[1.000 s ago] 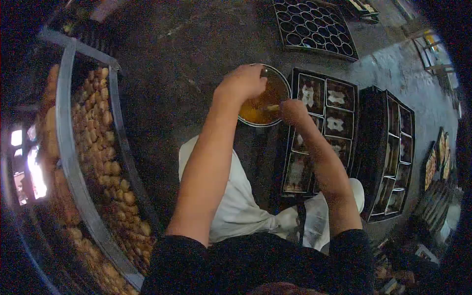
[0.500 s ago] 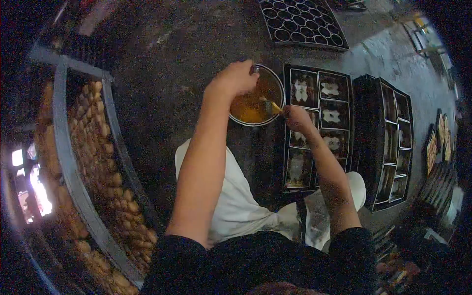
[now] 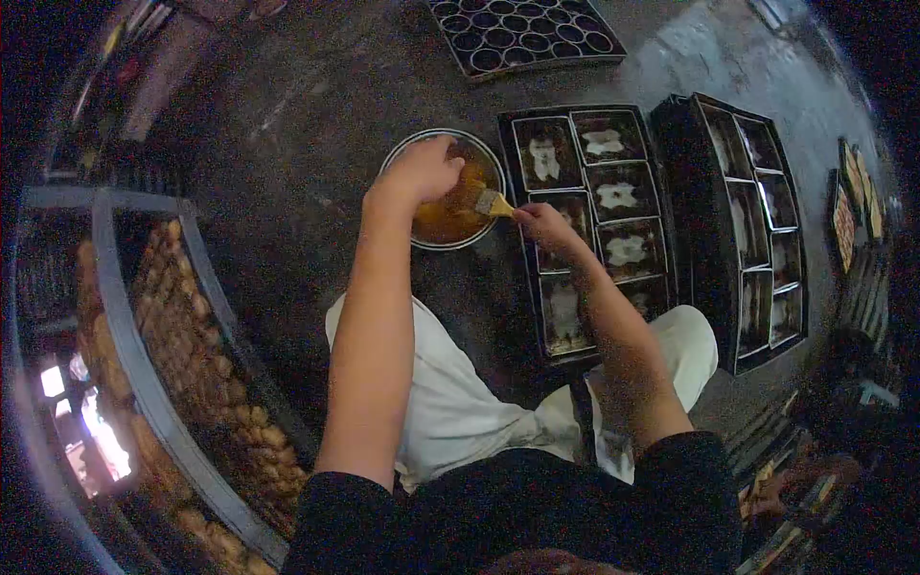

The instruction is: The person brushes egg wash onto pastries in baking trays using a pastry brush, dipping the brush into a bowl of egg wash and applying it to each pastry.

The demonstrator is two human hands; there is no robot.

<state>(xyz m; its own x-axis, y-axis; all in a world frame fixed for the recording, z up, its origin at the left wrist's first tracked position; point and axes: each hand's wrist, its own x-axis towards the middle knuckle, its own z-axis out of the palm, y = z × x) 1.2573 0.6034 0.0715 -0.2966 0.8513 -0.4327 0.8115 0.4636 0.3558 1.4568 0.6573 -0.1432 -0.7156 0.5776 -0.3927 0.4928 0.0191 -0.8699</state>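
Observation:
A round metal bowl (image 3: 443, 246) with orange-brown liquid stands on the dark floor in front of me. My left hand (image 3: 425, 170) reaches over the bowl's upper part, its fingers bent down toward the liquid; what they hold, if anything, is hidden. My right hand (image 3: 546, 226) grips the yellow handle of a brush (image 3: 494, 203) at the bowl's right rim, with the bristles pointing left over the liquid. Right beside the bowl lies a dark tray of rectangular molds (image 3: 618, 195), several with pale patches inside. My right forearm passes over this tray.
A second set of rectangular molds (image 3: 757, 216) stands further right. At the top is a tray of round molds (image 3: 522, 34). A metal-framed rack (image 3: 144, 335) with many brown, bread-like pieces stands at the left. Flat patterned pieces (image 3: 843, 228) lie far right.
The view has shifted, so the bowl and trays appear further left. The brush has come up from the liquid to the bowl's right rim. My left hand has moved in over the bowl.

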